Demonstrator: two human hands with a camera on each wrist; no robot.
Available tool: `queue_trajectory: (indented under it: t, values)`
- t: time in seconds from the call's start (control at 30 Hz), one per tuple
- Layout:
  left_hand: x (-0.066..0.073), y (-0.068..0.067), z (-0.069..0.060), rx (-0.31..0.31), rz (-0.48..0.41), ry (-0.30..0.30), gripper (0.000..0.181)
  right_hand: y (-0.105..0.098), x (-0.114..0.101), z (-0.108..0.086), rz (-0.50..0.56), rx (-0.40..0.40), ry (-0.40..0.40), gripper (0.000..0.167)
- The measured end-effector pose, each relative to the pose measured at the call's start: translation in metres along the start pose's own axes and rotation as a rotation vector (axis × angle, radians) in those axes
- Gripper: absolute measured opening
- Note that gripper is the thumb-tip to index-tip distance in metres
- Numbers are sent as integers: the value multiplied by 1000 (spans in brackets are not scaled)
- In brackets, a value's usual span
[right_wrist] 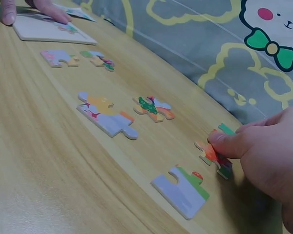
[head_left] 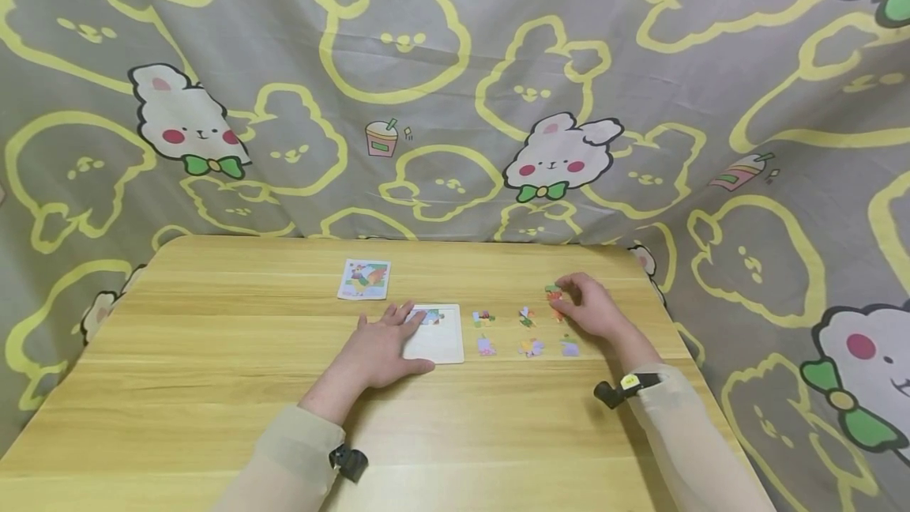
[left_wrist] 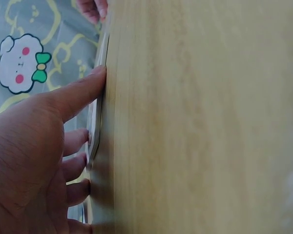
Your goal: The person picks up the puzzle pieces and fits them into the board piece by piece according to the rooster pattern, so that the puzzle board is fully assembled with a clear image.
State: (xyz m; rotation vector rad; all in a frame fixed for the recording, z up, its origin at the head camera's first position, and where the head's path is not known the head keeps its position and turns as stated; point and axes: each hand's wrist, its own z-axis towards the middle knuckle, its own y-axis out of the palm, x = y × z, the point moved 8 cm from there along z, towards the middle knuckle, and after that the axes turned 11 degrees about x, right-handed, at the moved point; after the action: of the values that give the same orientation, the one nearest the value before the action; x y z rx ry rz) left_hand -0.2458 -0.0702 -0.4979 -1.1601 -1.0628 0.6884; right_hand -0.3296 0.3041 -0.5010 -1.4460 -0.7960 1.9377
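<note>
My left hand (head_left: 378, 350) rests with spread fingers on the left side of a white puzzle tray (head_left: 441, 348). Its thumb (left_wrist: 85, 92) lies along the tray's near edge. Colourful puzzle pieces (head_left: 432, 318) sit along the tray's top, partly covered by the fingers. At the right end of the loose pieces, my right hand (head_left: 596, 308) pinches an orange and green puzzle piece (right_wrist: 216, 155) with thumb and fingertips, low over the table. The fingers behind that piece are hidden. Just below it lies a lilac and green puzzle piece (right_wrist: 182, 191).
Several other loose pieces lie flat in two rows between tray and right hand, among them a lilac and yellow piece (head_left: 531, 348) and a green and red piece (head_left: 526, 317). A picture card (head_left: 365, 280) lies behind the tray. A patterned curtain (head_left: 441, 101) borders the wooden table (head_left: 498, 449).
</note>
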Motion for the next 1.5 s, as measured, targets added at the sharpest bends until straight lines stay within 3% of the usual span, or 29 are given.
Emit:
queue_trajectory:
  t: [0.17,0.7,1.17,1.5]
  values:
    - [0,-1,-1,4,-5,2,95,0,-7,1,61,7,-23,41]
    - [2,-3,-2,10,-23,5,94,3,-10,-4,38,-7,-113,48]
    - [0,-1,-1,5,-18,-10,95,0,-15,-4,139,21,-32,41]
    - [-1,0,-1,5,-10,-11,96,-2,-47,-11,323,15,-22,40]
